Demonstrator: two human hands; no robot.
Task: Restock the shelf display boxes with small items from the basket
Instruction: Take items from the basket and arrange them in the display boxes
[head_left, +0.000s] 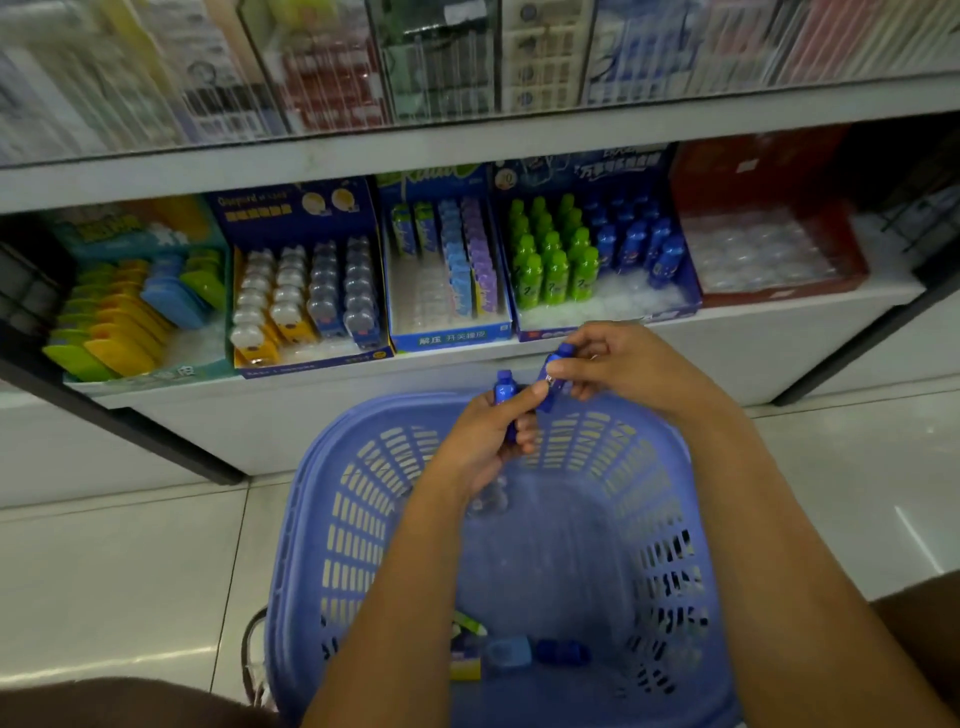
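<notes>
Blue bottles (503, 392) are up out of the basket (311, 519) and held before the shelf (753, 332), one clasped upright in the left grip (483, 441), another pinched in the right grip (623, 369). I'd judge this the carrying step: next they need standing in the display box (688, 288) of green and blue bottles, where its front looks bare. The neighbouring box (452, 341) reads 解压 开关橡皮, while the bottle box's header is too blurred to read.

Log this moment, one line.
left hand grips blue bottle | right hand pinches second blue bottle | both above basket | bottle display box not full
</notes>
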